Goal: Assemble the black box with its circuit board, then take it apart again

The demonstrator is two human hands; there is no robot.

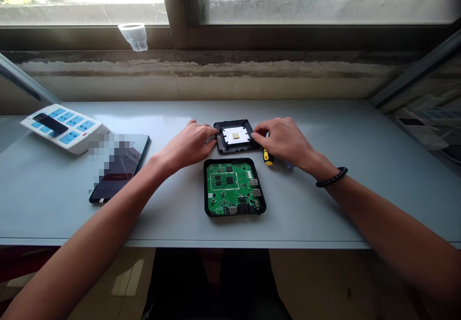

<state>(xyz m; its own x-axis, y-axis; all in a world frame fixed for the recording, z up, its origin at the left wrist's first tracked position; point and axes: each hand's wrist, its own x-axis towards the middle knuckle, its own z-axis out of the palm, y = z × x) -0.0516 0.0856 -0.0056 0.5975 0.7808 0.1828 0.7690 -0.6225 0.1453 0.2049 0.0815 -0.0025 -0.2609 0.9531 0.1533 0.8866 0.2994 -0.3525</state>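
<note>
Between both hands [185, 144] [284, 140], black lid [234, 149], circuit board [230, 185] in black case [206, 190]

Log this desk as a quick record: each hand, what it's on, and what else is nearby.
left hand: gripping the left edge of the black casing
right hand: gripping the casing's right edge
casing centre: white panel with a tan square
in front of casing: green circuit board
beside right hand: yellow-handled screwdriver
right wrist: black bracelet
far left: power strip, phone
</note>
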